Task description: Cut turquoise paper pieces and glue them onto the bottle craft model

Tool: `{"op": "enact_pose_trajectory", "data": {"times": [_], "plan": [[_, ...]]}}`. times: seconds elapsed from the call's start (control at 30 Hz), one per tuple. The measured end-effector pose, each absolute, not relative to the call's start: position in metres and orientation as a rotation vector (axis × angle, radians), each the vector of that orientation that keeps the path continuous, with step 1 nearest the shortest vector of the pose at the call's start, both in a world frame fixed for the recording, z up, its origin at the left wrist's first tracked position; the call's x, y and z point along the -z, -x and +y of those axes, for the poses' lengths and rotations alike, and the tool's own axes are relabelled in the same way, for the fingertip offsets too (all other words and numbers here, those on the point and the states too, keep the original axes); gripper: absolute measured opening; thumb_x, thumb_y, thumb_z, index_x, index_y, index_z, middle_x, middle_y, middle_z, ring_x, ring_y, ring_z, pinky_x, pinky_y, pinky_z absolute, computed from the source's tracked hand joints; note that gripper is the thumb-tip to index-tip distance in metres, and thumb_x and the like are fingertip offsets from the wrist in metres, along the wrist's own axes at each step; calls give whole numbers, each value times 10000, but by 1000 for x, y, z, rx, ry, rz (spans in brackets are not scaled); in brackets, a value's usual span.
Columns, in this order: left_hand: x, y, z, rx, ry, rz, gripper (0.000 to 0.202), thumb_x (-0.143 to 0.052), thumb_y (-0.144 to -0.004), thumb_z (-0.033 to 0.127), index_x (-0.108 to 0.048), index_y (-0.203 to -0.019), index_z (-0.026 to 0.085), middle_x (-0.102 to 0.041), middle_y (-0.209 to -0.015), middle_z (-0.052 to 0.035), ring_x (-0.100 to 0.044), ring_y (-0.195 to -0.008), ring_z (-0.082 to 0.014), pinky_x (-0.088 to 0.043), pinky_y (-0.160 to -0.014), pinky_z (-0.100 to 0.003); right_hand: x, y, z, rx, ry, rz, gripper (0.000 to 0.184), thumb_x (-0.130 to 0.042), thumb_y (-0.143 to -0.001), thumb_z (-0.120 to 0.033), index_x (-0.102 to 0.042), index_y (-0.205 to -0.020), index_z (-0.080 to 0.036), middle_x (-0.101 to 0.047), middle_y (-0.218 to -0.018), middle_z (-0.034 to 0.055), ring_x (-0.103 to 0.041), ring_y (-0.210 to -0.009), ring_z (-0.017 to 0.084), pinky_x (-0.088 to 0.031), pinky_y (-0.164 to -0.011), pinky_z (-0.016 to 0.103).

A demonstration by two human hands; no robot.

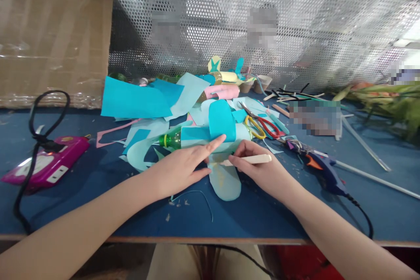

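A green plastic bottle (pixel 173 137) wrapped in blue paper lies sideways in the middle of the table. A bright blue rounded paper piece (pixel 222 119) stands on its far side, and a pale blue rounded paper flap (pixel 226 183) with faint yellowish marks extends from its near side. My left hand (pixel 188 162) rests at the bottle and flap with its fingers stretched out, the index finger touching the bright blue piece. A cream-coloured pen (pixel 259 159) is gripped in my right hand (pixel 254 162), its tip end over the flap.
Scissors (pixel 262 127) with red and yellow handles lie beyond my right hand. A glue gun (pixel 323 168) with its cord lies at right, near clear sticks (pixel 365 142). Blue paper sheets (pixel 136 98) are piled behind. A magenta power strip (pixel 55 162) and cardboard (pixel 54 48) are at left.
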State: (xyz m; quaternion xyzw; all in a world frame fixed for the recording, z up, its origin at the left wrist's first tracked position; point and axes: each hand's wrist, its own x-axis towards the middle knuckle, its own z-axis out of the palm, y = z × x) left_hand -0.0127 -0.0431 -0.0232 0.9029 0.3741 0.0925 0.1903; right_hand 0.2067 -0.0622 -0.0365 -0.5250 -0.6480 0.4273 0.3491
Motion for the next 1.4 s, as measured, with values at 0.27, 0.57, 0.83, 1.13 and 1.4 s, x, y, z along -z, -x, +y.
{"op": "enact_pose_trajectory", "data": {"times": [0.27,0.57,0.83,1.13,1.4], "plan": [[21,12,-44,-270,-2537,1037,728,-480,-932,264,-52,-1517,332,-649,-1030,-34,-644,-877,-205,-475,-728,-285,36,-207,-62,-1112,1343,-1687,266,-612,-817,-383,-443,-692,-220,-435,-578,-68,-355,-517,98,-266,-492,250],[22,12,-43,-277,-2561,1040,707,-461,-946,281,-46,-1516,329,-650,-1059,-41,-642,-890,-203,-466,-715,-271,34,-205,-63,-1111,1342,-1686,244,-610,-815,-363,-451,-702,-217,-449,-581,-67,-362,-514,94,-272,-490,246],[23,13,-43,-270,-2531,1035,742,-483,-933,262,-29,-1515,348,-640,-1038,-23,-638,-886,-200,-468,-725,-280,35,-206,-63,-1107,1315,-1686,254,-613,-807,-383,-457,-697,-214,-458,-577,-64,-374,-513,96,-275,-485,246],[24,13,-43,-262,-2539,1037,720,-460,-948,292,-20,-1513,356,-638,-1038,-19,-642,-878,-195,-459,-708,-264,33,-205,-63,-1119,1328,-1702,247,-614,-810,-368,-456,-698,-214,-451,-575,-68,-360,-508,89,-274,-481,241],[23,14,-44,-270,-2543,1036,713,-456,-948,292,-24,-1512,360,-641,-1037,-14,-640,-877,-194,-457,-709,-261,35,-206,-63,-1088,1346,-1707,247,-610,-810,-379,-455,-708,-215,-456,-584,-67,-357,-519,94,-272,-485,246]]}}
